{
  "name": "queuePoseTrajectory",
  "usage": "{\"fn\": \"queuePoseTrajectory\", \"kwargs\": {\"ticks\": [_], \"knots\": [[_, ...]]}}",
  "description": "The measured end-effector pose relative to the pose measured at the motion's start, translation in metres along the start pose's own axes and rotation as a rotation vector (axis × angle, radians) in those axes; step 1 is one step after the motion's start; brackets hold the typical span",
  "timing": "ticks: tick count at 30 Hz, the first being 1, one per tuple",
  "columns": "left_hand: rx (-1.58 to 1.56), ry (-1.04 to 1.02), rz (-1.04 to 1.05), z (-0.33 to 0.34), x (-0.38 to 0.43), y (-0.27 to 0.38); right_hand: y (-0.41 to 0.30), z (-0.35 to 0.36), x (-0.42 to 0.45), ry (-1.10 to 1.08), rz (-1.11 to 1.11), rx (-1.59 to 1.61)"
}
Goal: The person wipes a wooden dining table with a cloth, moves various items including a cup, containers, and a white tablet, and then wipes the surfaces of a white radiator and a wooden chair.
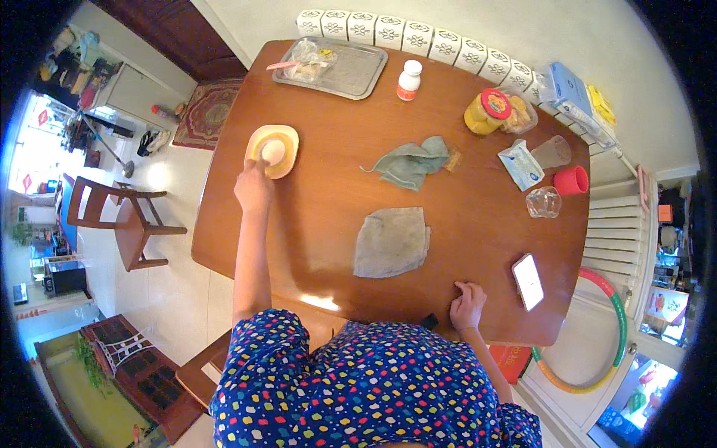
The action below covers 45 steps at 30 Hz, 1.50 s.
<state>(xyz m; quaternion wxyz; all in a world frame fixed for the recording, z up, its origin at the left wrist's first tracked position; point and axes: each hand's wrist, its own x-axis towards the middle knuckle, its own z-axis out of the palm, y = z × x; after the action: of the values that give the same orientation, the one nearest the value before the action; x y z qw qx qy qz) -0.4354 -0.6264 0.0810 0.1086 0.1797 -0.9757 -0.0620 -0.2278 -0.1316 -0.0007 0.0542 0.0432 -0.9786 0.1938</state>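
My left hand [254, 187] reaches to the near rim of a pale, rounded-square dish [289, 135] at the table's left side, its fingertips on or over the dish; a firm grip cannot be made out. In the dish lies a round white thing with a yellowish ring around it. My right hand [468, 305] rests on the table's near edge, fingers loosely curled, with nothing seen in it. Between the hands a grey folded cloth [390, 242] lies flat. Beyond it is a crumpled green-grey cloth [411, 162]. A phone [527, 281] with a lit screen lies right of my right hand.
At the back stand a metal tray [358, 70] with a plastic bag, a white bottle [409, 81] and a red-lidded jar [486, 112]. A tissue pack [521, 164], a red cup [571, 180] and clear glasses [543, 202] are at the right. A wooden chair [131, 224] stands left.
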Motion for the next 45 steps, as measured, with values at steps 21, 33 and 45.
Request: {"fn": "queuePoseTrajectory", "kwargs": {"ticks": [21, 33, 45], "knots": [[0.272, 0.006, -0.276, 0.036, -0.004, -0.12, -0.005, -0.003, 0.004, 0.018, -0.015, -0.006], [-0.561, 0.031, 0.597, 0.033, -0.062, 0.208, -0.003, -0.005, 0.004, 0.007, 0.016, 0.017], [-0.337, 0.182, 0.402, 0.068, 0.017, 0.194, 0.001, -0.006, 0.004, 0.041, 0.001, 0.076]]}}
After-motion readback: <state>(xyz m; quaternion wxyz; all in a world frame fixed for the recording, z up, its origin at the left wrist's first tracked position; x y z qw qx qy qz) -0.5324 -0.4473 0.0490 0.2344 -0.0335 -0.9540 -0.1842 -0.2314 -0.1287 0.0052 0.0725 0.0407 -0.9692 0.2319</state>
